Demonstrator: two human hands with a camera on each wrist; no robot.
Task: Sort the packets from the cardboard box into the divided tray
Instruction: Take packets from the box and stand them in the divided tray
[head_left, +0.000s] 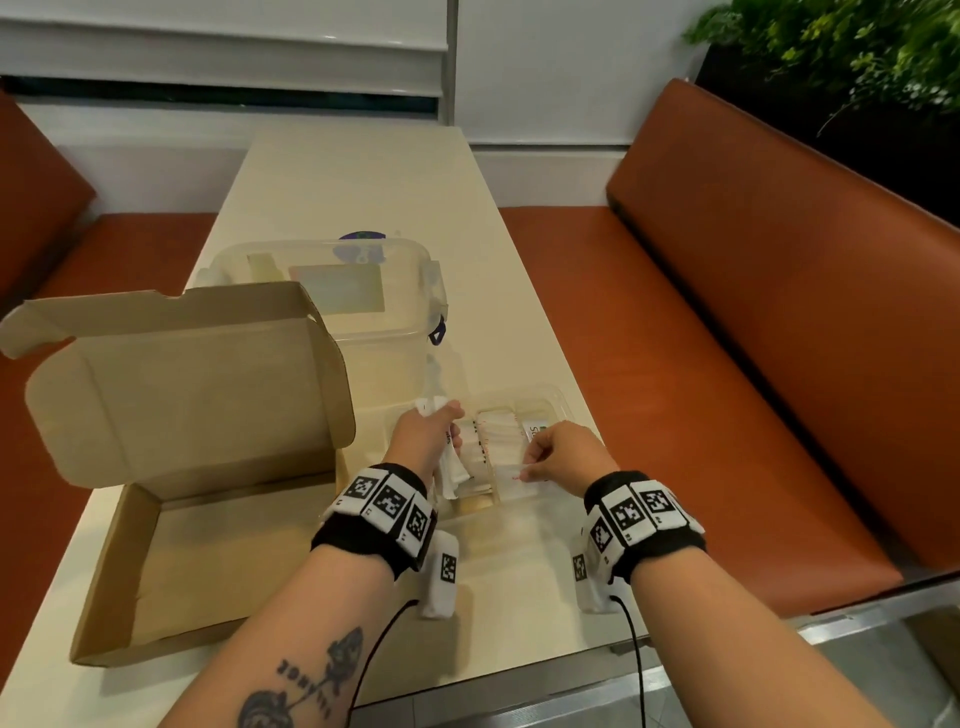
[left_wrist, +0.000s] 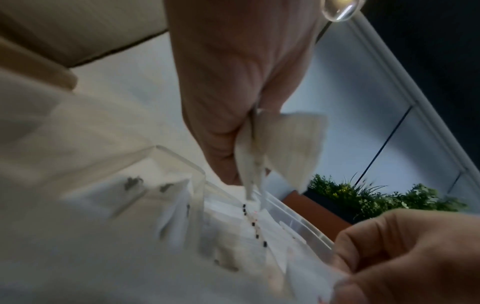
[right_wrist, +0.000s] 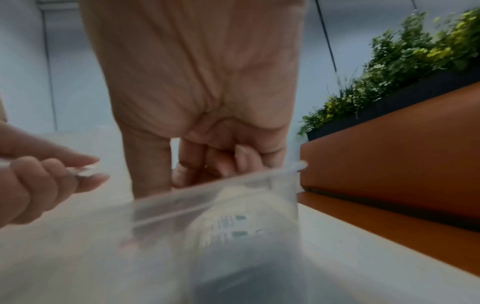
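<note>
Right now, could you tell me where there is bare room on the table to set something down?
Bare tabletop runs from behind the clear lidded tub to the far wall. A smaller patch lies at the near edge, between the cardboard box and the right hand. It is crowded around the divided tray, where the left hand holds packets.

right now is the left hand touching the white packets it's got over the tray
Touching. The left wrist view shows the left hand with its fingers curled round the white packets, which fan out below its grip above the divided tray.
</note>
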